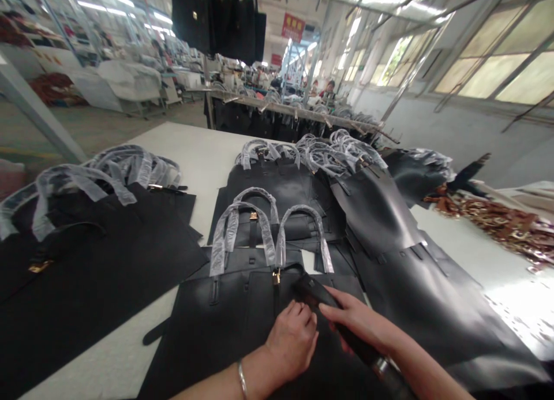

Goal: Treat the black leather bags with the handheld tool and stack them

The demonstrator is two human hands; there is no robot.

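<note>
Black bag piece [220,336] looks part-way along

We see the black bag piece lying flat at the near edge, directly under both hands. The film-wrapped handles [220,238] and a gold clasp [276,277] are already at its top, though we cannot tell which layer each loop joins. We judge the assembly well along; whether anything is left on this piece does not show. The right hand [346,316] grips a dark, long implement [359,345] with a silvery band, its far end near the clasp. The left hand [292,336] has its fingers curled over the bag piece; we cannot tell if they pinch anything.

Around it we find a left stack [108,261], a rear stack [272,183] and a right stack [376,209], all black with wrapped handles; we cannot say which are finished.

The pale table [173,143] carries these, plus a heap of brown straps [489,215] at far right. Behind stands a metal rail [277,105], with black pieces [216,25] hanging above. Beyond, we see a long workshop with strip lights, red signs [293,27], windows [511,71] and distant workers.
</note>
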